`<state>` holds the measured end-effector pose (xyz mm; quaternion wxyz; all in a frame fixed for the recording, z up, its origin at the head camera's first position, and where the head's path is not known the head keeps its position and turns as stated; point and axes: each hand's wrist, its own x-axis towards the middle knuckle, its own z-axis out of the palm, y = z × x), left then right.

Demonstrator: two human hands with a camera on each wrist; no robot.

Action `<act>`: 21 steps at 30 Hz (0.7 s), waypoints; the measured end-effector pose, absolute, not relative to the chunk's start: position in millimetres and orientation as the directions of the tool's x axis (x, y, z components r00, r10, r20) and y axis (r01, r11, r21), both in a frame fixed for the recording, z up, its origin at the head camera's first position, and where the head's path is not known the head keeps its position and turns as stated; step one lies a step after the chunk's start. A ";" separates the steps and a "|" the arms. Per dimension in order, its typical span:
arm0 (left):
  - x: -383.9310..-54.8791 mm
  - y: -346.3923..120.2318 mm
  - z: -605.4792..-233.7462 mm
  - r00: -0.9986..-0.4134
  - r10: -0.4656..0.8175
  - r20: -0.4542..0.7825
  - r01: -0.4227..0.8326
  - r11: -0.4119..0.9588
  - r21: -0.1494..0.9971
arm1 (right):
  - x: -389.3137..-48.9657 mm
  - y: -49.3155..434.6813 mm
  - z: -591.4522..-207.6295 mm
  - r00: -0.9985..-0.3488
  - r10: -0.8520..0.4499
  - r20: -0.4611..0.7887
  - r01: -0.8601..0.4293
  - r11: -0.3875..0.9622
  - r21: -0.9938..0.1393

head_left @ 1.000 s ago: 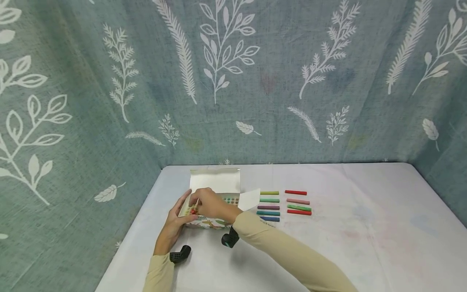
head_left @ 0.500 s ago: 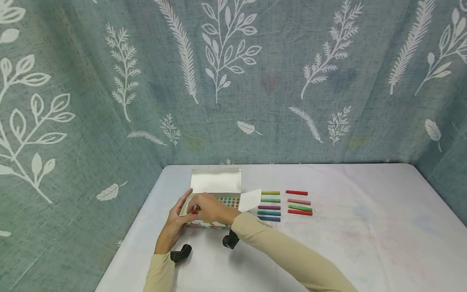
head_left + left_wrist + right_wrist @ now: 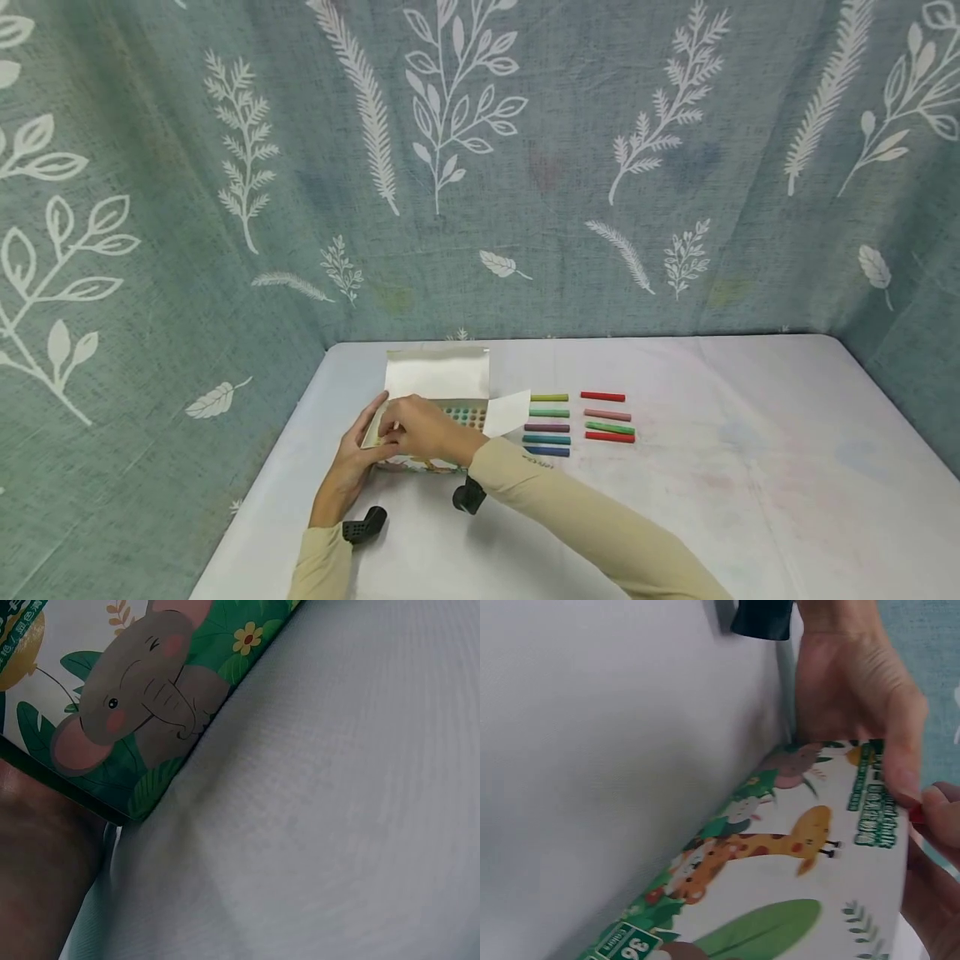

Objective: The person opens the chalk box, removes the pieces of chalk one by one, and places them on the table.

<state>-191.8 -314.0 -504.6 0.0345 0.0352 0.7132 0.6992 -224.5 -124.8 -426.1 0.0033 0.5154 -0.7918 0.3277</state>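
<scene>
An open cardboard box (image 3: 423, 465) of crayons stands at the left of the table, with round crayon ends showing in rows inside. My left hand (image 3: 347, 471) grips its left end, thumb along the front edge; in the right wrist view the left thumb (image 3: 906, 742) lies over the printed front. My right hand (image 3: 431, 432) reaches over the left part of the box with its fingers bent down. Between its fingertips a bit of a red crayon (image 3: 916, 815) shows in the right wrist view; the rest is hidden. An elephant print on the box (image 3: 135, 697) fills the left wrist view's corner.
The box's white lid (image 3: 438, 373) stands up behind it, and a side flap (image 3: 508, 413) sticks out to the right. Several crayons lie in two columns beyond, among them a blue crayon (image 3: 547, 452) and a red crayon (image 3: 603, 397). A patterned curtain (image 3: 465, 208) hangs behind.
My right hand has shifted slightly left and lower over the box's left part. The red crayon end, visible there a second ago, is now hidden in the head view. The left hand keeps its place.
</scene>
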 end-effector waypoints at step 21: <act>-192.4 -309.7 -505.5 -0.997 0.072 -0.018 -0.019 -0.006 1.000 | -229.8 -88.8 -373.6 -0.528 -0.730 0.435 -0.786 0.226 -0.575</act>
